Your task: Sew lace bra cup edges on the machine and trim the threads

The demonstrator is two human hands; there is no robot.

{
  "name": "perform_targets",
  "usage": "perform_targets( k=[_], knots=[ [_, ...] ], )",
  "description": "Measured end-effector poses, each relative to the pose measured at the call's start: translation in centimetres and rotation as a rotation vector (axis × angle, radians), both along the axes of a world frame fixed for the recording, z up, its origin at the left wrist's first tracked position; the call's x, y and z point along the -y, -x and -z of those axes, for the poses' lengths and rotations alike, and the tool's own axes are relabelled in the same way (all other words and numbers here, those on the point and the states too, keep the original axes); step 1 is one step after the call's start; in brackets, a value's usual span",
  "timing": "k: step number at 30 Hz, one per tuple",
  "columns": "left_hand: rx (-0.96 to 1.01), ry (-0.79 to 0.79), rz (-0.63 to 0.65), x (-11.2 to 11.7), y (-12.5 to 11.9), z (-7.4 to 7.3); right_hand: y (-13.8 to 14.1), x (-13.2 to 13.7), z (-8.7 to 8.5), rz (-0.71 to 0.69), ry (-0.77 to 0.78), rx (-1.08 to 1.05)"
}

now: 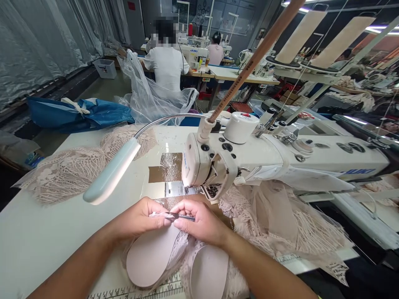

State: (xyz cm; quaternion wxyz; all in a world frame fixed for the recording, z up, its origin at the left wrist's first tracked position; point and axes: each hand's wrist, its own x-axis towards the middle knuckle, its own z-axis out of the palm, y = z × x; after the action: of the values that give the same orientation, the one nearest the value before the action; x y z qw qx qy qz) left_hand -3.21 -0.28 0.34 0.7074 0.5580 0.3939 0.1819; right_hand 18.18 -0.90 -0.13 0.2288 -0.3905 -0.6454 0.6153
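My left hand (140,218) pinches the top edge of a pale pink lace bra piece (187,257) at the front of the sewing table. Right beside it, my right hand (199,220) is closed on a thin dark metal tool (183,216), whose tip rests against the same lace edge. Two smooth padded cups (152,257) of the piece hang below my hands toward me. The hands sit just in front of the needle area of a white sewing machine (237,162).
A gooseneck lamp (109,174) reaches over the table's left half. Piles of pink lace lie at the far left (68,170) and under the machine arm at right (289,224). Tape patches (166,168) mark the table. A ruler strip (149,290) runs along the near edge. Other people sew at the back.
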Motion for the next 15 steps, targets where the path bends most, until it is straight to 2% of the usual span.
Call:
perform_targets(
  k=[6, 11, 15],
  knots=[
    [0.029, 0.048, 0.034, 0.18, -0.11, -0.06, 0.29, 0.03, 0.23, 0.056, -0.106, -0.002],
    [-0.006, 0.017, 0.005, 0.18, 0.29, 0.13, 0.00, -0.17, 0.44, 0.080, -0.088, -0.005],
    [-0.038, -0.032, -0.022, 0.04, 0.40, 0.37, -0.32, -0.40, 0.48, 0.035, -0.072, 0.024]
  ],
)
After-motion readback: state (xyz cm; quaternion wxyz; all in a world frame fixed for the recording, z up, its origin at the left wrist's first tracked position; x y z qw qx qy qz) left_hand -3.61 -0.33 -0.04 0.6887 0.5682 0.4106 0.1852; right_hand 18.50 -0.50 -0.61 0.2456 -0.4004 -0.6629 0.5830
